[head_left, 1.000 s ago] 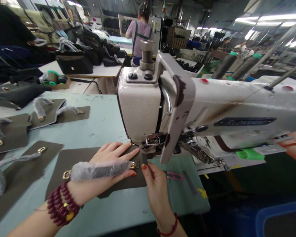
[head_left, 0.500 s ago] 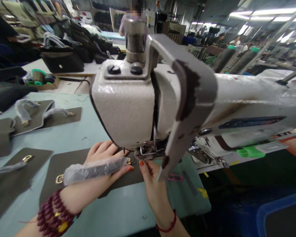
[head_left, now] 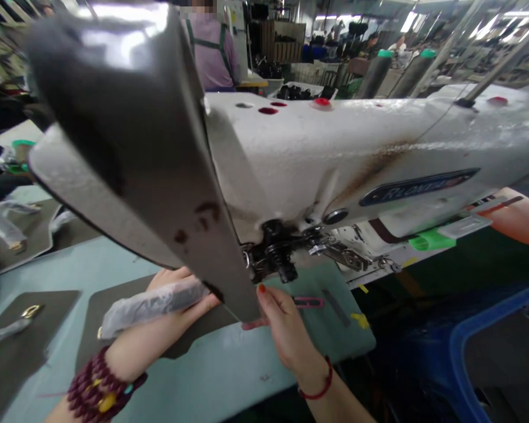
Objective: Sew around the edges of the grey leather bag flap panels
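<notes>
My left hand (head_left: pixel 187 314) lies flat on a grey bag panel (head_left: pixel 127 294), its fingertips hidden behind the sewing machine's bent metal bar (head_left: pixel 211 235). Over that hand and wrist runs a plastic-wrapped handle (head_left: pixel 154 305) attached to the panel; gold hardware shows at its near end. Just right of the bar's lower end, my right hand (head_left: pixel 286 329) is closed, with the thumb up and one finger reaching left under the bar. What it pinches, if anything, is hidden. The white sewing machine (head_left: pixel 282 158) spans the view above both hands, and its needle area is out of sight.
More grey panels (head_left: pixel 26 335) with wrapped handles lie at the left of the pale green table (head_left: pixel 194 388). A pink-edged tool (head_left: pixel 308 302) and a grey strip (head_left: pixel 336 308) lie right of my right hand. A blue bin (head_left: pixel 458 358) stands at lower right. Another person (head_left: pixel 211 53) is behind.
The view has shifted closer, so the metal bar covers more of the work. My right hand has moved slightly right and down, with one finger stretched leftward. My left hand stays on the panel.
</notes>
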`<control>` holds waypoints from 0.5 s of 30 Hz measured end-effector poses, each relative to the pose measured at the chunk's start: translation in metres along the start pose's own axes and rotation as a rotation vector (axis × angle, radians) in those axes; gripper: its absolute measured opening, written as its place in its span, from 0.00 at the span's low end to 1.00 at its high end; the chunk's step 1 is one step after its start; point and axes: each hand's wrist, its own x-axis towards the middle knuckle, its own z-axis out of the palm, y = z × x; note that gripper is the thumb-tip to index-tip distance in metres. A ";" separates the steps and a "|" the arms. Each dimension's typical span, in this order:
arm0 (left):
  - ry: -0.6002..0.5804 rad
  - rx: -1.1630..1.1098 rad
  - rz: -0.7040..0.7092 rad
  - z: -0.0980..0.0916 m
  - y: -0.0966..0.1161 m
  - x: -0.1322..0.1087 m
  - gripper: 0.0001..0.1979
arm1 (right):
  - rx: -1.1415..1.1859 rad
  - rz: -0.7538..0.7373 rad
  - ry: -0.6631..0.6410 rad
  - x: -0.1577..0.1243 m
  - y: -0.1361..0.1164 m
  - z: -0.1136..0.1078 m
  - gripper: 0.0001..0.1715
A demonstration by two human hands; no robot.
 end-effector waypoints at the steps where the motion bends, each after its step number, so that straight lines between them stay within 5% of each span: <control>1: -0.002 0.005 0.008 -0.002 0.002 0.001 0.21 | -0.001 -0.007 -0.009 -0.001 -0.001 -0.001 0.26; 8: -0.044 0.139 -0.058 -0.010 0.012 0.005 0.35 | -0.169 -0.097 -0.130 -0.004 -0.011 0.001 0.22; 15: -0.091 0.063 -0.052 -0.011 0.011 0.008 0.28 | -0.241 -0.149 -0.029 0.000 0.001 0.005 0.19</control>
